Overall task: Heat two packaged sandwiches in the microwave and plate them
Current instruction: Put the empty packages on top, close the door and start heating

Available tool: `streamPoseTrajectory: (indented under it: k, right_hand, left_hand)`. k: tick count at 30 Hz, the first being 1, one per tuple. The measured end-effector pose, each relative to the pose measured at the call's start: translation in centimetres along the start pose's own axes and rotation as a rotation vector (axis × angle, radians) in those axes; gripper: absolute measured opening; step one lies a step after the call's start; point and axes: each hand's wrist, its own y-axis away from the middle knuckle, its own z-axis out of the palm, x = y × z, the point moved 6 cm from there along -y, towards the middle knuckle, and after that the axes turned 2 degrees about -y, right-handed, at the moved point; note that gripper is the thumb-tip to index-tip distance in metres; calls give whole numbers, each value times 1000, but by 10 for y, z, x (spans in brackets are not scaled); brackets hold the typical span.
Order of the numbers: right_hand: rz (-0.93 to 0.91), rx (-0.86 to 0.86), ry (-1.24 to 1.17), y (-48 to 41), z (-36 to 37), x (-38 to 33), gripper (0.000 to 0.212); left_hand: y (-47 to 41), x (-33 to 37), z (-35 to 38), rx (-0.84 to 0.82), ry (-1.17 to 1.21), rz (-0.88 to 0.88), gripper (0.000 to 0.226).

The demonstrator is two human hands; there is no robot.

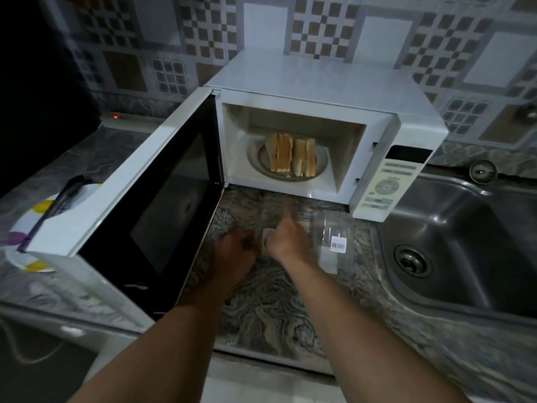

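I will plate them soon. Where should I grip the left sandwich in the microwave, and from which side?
Probably pinch the left sandwich across its two bread faces at the near end, reaching in through the open front. It stands on edge on the turntable, running front to back, close beside the right sandwich.

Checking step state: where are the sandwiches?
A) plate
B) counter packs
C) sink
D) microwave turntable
D: the sandwiches stand on the turntable inside the open microwave.
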Motion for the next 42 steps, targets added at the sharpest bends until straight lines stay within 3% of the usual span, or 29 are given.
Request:
streamPoseTrajectory:
  k: [3,6,7,13,18,26,29,33,36,39,42]
  right_hand:
    - [48,58,-2,6,2,9,89]
    - [98,101,-10,10,0,14,41]
    - [105,98,-12,9,1,16,34]
    - [143,78,-44,14,3,23,42]
    - [223,91,-92,16,0,33,18]
    - [186,91,-71,18,1,27,20]
    - [149,90,-13,22,-1,24,22]
    - [34,71,93,28,-7,13,8]
    - [-69,102,184,34,-22,-2,5]
    - [-167,164,243,40,-43,-16,9]
    - [-231,218,281,44,-70,-20,22]
  left_hand:
    - [0,1,-4,29,-48,40,31]
    - [1,0,-6,19,-87,6,30]
    - [1,-1,-6,4,-81,-21,27]
    - [-1,-3,-7,-58,-52,-96,26]
    - [-3,-9,-4,-88,-21,-118,25]
    - [-3,-2,-9,-16,-127,-106,22]
    - [0,-1,-9,31,-183,-95,23]
    - [5,1,-16,101,-219,-101,26]
    - [10,17,-25,202,-221,-7,20]
    - [16,44,-32,273,-150,77,19]
    - [20,71,-32,224,-90,161,28]
